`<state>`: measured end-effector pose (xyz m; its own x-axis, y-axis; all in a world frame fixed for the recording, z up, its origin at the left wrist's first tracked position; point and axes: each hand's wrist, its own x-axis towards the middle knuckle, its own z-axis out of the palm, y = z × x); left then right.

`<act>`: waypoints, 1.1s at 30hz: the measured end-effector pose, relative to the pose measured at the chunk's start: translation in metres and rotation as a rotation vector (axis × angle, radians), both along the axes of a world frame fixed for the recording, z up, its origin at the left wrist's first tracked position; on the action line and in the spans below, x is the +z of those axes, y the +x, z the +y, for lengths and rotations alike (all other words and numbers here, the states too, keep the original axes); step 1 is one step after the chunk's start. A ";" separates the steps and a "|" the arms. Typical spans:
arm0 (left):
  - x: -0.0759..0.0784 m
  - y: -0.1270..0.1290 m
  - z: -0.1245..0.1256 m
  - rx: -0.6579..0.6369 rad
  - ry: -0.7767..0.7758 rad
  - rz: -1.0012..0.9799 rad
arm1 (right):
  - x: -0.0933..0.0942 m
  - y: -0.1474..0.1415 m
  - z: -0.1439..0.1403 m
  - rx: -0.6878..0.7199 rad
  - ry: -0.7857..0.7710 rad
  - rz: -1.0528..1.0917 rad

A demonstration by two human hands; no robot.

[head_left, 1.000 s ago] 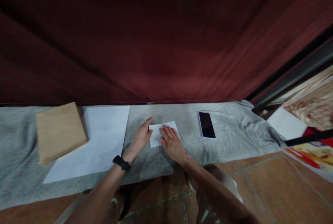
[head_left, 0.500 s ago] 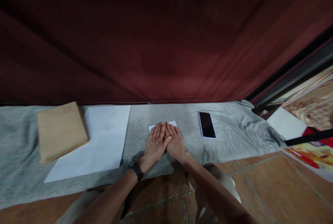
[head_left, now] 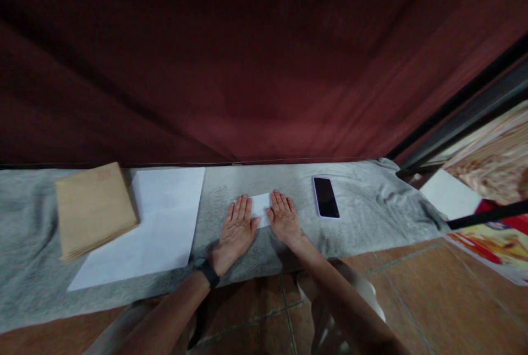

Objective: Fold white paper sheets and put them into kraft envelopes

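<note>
A small white piece of paper, perhaps folded, lies on the grey cloth in front of me. My left hand rests flat over its left end, fingers stretched forward and thumb out to the side. Over the right end lies my right hand, also flat with its fingers extended. Between the two hands the middle of the paper shows, while both ends are covered. A dark watch sits on my left wrist.
To the left, a stack of brown paper envelopes overlaps a large white sheet. A phone lies right of my hands. Behind the cloth hangs a dark red curtain. A colourful printed sheet is at far right, above the tiled floor.
My hands have slid apart, left hand to the left and right hand to the right, uncovering the middle of the small white paper.
</note>
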<state>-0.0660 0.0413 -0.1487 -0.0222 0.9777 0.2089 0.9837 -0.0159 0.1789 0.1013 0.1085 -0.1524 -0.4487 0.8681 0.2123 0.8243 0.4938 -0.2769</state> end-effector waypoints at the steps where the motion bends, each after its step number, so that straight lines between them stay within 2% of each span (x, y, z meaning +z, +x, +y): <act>1: 0.001 -0.002 -0.001 0.006 -0.005 0.004 | 0.000 0.001 0.000 -0.005 -0.002 -0.007; 10: 0.000 -0.018 -0.012 0.047 -0.006 0.036 | 0.002 0.013 0.002 -0.057 -0.012 -0.002; 17: 0.004 -0.027 -0.009 0.040 -0.024 0.006 | 0.016 0.020 0.006 -0.080 -0.037 -0.009; 27: 0.022 -0.031 0.006 0.048 -0.047 -0.008 | 0.037 0.018 0.010 -0.138 -0.161 -0.016; 33: 0.027 -0.031 0.010 0.047 -0.058 -0.005 | 0.036 0.017 0.014 -0.208 -0.286 0.029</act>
<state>-0.0968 0.0510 -0.1217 -0.0690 0.9860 0.1516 0.9823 0.0407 0.1828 0.1186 0.1226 -0.1164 -0.2538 0.9663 -0.0425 0.8888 0.2156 -0.4044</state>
